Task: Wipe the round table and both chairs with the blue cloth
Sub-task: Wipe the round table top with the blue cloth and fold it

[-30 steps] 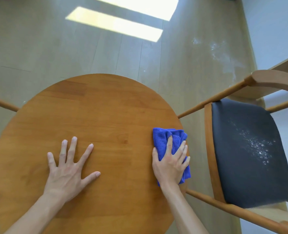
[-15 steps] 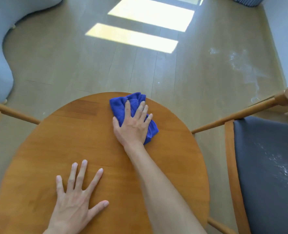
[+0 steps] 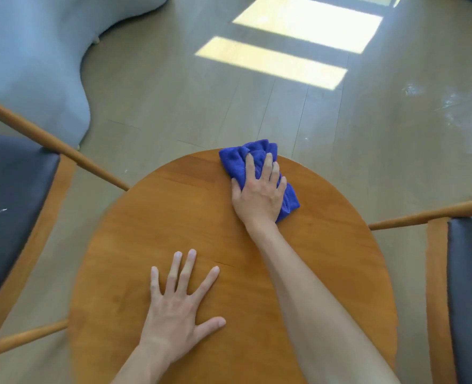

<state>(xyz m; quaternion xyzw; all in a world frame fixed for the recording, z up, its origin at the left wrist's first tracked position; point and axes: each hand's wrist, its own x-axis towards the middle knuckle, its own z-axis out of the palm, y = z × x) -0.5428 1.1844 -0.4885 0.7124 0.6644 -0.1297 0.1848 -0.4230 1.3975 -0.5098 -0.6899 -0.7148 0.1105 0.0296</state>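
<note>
Flat and spread, my right hand [image 3: 258, 191] presses the blue cloth [image 3: 239, 162] against the far edge of the round table [image 3: 151, 217], fingers straight on top of the bunched fabric rather than curled round it. My left hand [image 3: 178, 306] lies open, palm down, on the near part of the tabletop, holding nothing and bracing me.

What worries me first is that far edge. Part of the cloth already bulges past the rim, and since I am only pressing down, not gripping, one more outward stroke could, I judge, push it off onto the floor [image 3: 173, 106]. The cloth is also wadded, so it likely cleans a narrower strip than its size suggests and I could leave unwiped bands. My reach is long, with weight on the near side through the left hand; leaning harder might tip or shift the table.

Both chairs look untouched: the left chair [image 3: 16, 206] shows pale streaks on its dark seat, and the right chair [image 3: 470, 286] sits just beside the table, its wooden rail [image 3: 428, 214] close to the rim where my elbow could knock it.

Beyond the warm, bare wood of the tabletop, the floor is pale plank with sunlit patches at the far side, whitish smears at far right, and a curved pale-blue piece of furniture [image 3: 29, 65] at far left.
</note>
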